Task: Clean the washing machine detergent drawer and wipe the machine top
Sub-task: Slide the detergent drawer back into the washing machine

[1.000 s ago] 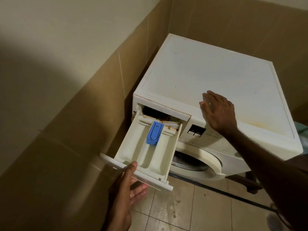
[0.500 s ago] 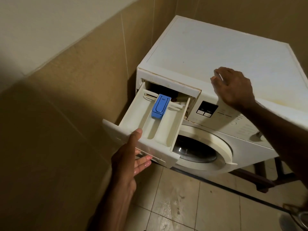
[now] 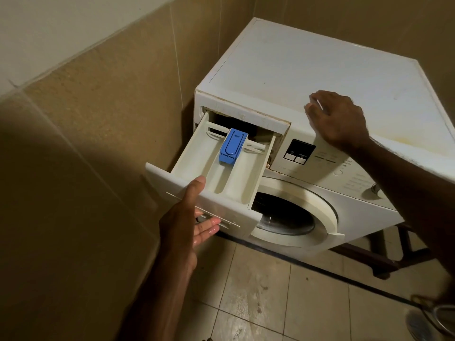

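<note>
The control panel (image 3: pixel 327 161) of the washer (image 3: pixel 320 70), below the right hand (image 3: pixel 338 120), bears two small buttons (image 3: pixel 295 157) under a dark display; their captions look like "rpm" and "ready in", though faintly. Further print to the right of them is too blurred to read.

Light: dim and warm, brightest on the washing machine top (image 3: pixel 320 70).
Shadows: deep across the tiled wall (image 3: pixel 73 168) left of the machine.
Focus: centre sharp.
Edges: wide-angle bend; lower right corner blurred.
</note>
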The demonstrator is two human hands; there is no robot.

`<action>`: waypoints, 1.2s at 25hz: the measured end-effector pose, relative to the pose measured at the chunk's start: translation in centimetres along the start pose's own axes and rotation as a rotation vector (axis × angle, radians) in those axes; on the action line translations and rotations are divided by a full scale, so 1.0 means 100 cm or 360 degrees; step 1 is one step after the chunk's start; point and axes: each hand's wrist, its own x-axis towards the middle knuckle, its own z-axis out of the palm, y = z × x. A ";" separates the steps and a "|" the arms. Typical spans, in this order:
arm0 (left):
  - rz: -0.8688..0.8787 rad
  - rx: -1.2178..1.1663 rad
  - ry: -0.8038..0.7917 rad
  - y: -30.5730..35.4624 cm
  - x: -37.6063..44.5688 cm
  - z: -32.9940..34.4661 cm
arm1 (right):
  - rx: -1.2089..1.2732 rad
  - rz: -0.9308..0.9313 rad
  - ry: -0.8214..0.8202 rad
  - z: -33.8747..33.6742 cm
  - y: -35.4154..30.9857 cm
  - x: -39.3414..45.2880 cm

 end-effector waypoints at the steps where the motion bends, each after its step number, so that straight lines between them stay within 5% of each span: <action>1: 0.0013 0.0002 0.0007 0.000 0.000 0.000 | 0.0003 0.0004 0.0001 0.000 0.000 0.000; 30: -0.0068 -0.0004 0.0033 0.014 0.004 0.019 | 0.0024 -0.0032 0.0058 0.002 0.002 0.000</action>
